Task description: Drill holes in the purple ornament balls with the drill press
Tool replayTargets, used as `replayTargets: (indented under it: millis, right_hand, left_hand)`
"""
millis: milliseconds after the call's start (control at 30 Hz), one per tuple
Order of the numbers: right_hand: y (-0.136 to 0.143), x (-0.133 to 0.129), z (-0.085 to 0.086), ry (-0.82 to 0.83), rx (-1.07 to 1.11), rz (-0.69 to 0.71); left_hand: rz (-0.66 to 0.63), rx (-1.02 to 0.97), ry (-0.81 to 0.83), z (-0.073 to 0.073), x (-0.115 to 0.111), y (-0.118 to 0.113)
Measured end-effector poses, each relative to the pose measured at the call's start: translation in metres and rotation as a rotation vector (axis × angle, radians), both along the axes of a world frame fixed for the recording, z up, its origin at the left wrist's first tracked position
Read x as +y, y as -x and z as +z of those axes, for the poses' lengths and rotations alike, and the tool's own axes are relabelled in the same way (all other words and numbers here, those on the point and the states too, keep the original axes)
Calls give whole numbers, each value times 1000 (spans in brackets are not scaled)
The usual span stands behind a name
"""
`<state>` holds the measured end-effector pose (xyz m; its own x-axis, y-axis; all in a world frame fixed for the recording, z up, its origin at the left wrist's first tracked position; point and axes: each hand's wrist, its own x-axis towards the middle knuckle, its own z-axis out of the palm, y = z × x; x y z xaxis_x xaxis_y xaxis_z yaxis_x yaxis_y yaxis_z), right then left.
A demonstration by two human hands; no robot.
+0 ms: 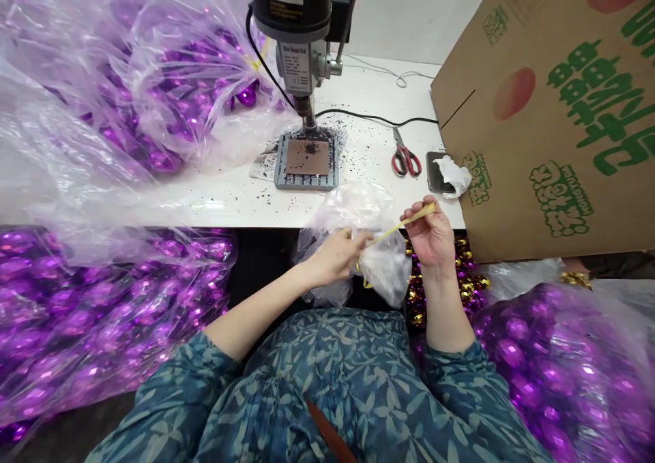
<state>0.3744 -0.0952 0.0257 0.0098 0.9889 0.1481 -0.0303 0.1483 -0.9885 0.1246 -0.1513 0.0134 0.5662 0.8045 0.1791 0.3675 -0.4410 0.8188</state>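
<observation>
A clear plastic bag (391,269) lies gathered over my lap at the table's front edge. A yellow ribbon (391,232) runs from the bag's gathered part up to the right. My left hand (338,253) is closed around the bunched plastic beside the ribbon. Between the thumb and fingers of my right hand (432,234), the ribbon's other end is pinched and drawn taut. What lies inside the bag, if anything, cannot be made out.
A bench drill (299,61) stands over a brown block (307,157) amid dark shavings. Red-handled scissors (406,161) and a phone (439,176) under crumpled tissue lie right of it. A tall cardboard box (552,129) borders the right. Bags of purple balls (102,306) fill the left.
</observation>
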Motion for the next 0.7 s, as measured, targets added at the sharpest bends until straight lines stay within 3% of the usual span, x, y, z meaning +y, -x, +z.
replayTargets:
  millis: [67,100,167,300,400,500,633,700]
  right_hand:
    - [-3,-4,0,53,35,2]
    - [-3,-5,0,72,48,-4]
    - [-1,-6,1,90,70,-30]
    - [3,-13,-1,51,118,-87]
    - [-1,-13,6,-39,192,-167]
    - [-3,-12,20,-139,271,-255]
    - [11,-30,50,-279,316,-276]
    - [19,-44,66,-377,312,-270]
  left_hand:
    - [-147,0,-16,1,-4,-8]
    - [-162,-85,-8,2,-5,-11]
    - [-23,-354,90,7,-3,-15]
    - [458,-872,530,14,16,-16]
    - [460,-981,712,15,23,-18]
    - [372,-926,692,14,19,-24]
    - [530,-807,404,5,20,-30]
    - [550,-675,287,-2,22,-31]
